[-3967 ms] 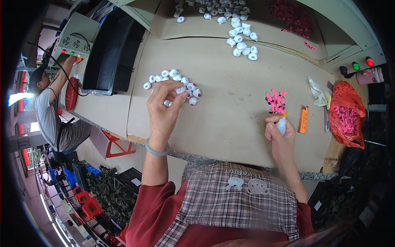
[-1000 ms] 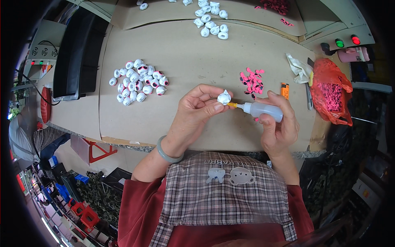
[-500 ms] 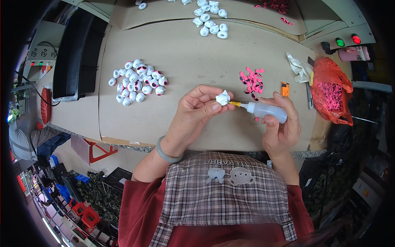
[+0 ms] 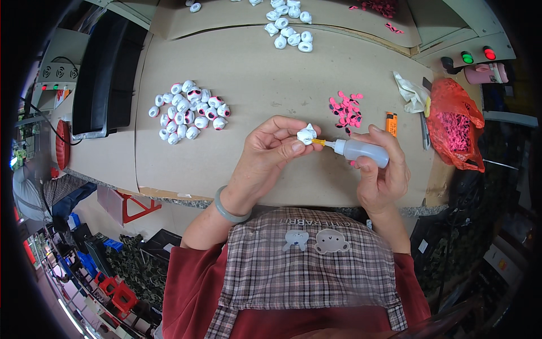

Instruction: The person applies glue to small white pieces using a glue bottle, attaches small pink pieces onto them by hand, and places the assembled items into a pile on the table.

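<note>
Pinched in my left hand [image 4: 275, 144] is a small white figurine head [image 4: 306, 134] with pointed tips on top. My right hand [image 4: 388, 166] grips a translucent squeeze bottle [image 4: 364, 152], its yellow-orange nozzle [image 4: 318, 142] pointing left and meeting the white piece's right side. Whether the tip touches or goes into the piece I cannot tell. Beyond the bottle lies a loose pile of small pink and black pieces [image 4: 346, 107]. Off to the left sits a cluster of white heads [image 4: 189, 107], several with pink and dark parts on them.
More white pieces [image 4: 289, 25] lie at the far side. On the right are an orange lighter [image 4: 391, 123], a white cloth [image 4: 411, 93] and a red plastic bag [image 4: 443, 107] of pink pieces. A black tray [image 4: 107, 76] stands at the left, near a red object [image 4: 63, 141].
The squeeze bottle and my right hand have moved slightly left, bringing the nozzle closer against the white piece. My left hand has hardly moved.
</note>
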`<state>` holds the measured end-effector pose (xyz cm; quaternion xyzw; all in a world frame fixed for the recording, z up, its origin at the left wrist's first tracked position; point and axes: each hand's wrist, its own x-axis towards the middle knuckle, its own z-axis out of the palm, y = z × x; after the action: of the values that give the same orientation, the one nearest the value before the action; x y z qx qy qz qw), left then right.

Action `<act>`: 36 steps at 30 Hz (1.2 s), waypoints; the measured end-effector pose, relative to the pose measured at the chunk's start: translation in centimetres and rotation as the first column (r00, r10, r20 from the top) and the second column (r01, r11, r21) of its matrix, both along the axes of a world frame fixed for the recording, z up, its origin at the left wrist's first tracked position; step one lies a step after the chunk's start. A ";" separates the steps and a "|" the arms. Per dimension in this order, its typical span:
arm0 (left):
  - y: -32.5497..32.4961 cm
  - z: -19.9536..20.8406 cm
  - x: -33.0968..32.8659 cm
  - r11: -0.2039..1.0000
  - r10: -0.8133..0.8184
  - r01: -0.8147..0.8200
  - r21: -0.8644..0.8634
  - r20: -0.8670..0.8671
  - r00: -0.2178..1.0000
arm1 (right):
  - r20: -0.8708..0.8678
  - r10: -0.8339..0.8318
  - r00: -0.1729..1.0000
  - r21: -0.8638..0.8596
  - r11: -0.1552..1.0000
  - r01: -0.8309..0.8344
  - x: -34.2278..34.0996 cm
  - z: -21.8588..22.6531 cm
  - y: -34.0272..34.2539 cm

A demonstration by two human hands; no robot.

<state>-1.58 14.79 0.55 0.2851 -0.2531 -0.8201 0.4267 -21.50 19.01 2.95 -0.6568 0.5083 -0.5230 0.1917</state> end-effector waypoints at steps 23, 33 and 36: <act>0.0 0.2 0.3 0.999 -0.032 0.032 -0.005 0.004 0.999 | -0.001 -0.018 1.000 0.017 1.000 0.018 -0.5 -0.3 0.0; -0.1 -0.2 0.7 0.999 -0.045 0.045 0.004 -0.003 0.999 | 0.010 -0.037 0.999 0.046 0.998 0.036 -0.6 -0.2 0.0; -0.1 -0.4 0.6 0.999 -0.037 0.037 -0.027 -0.015 0.999 | -0.025 -0.034 0.999 0.014 0.999 0.035 -0.7 -0.1 0.0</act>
<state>-0.98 14.66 0.14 0.2684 -0.2658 -0.8267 0.4171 -22.23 19.06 2.81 -0.6531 0.5255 -0.5144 0.1809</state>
